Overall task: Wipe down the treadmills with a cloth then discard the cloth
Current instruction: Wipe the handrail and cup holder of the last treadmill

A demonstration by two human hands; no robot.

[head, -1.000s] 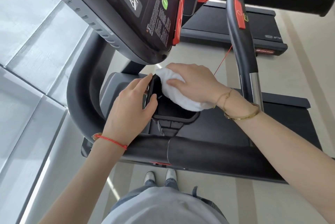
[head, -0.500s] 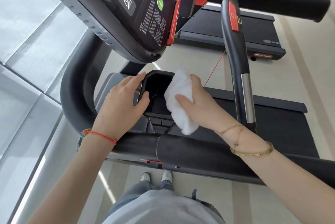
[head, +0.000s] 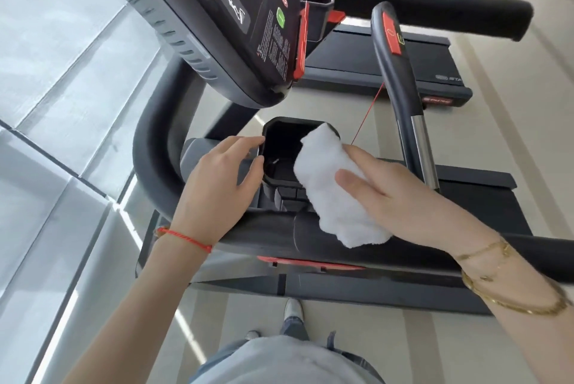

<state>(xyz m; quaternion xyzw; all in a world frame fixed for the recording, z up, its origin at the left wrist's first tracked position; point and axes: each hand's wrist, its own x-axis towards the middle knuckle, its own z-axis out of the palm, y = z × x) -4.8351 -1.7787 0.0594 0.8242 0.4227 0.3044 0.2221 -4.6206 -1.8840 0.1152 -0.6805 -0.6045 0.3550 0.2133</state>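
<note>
The white cloth (head: 337,188) is grasped in the right hand (head: 400,197) and laid over the cup holder (head: 281,147)'s right rim, above the handlebar (head: 264,234). The holder's left edge is touched by the left hand (head: 217,185), fingers relaxed. Beyond, the treadmill console (head: 223,20) is seen.

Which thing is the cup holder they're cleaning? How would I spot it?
Find the big slanted console at the top. Just below its lower edge sits a black open-topped pocket, the cup holder, between the left hand and the white cloth. It's the only deep hollow there.
</note>
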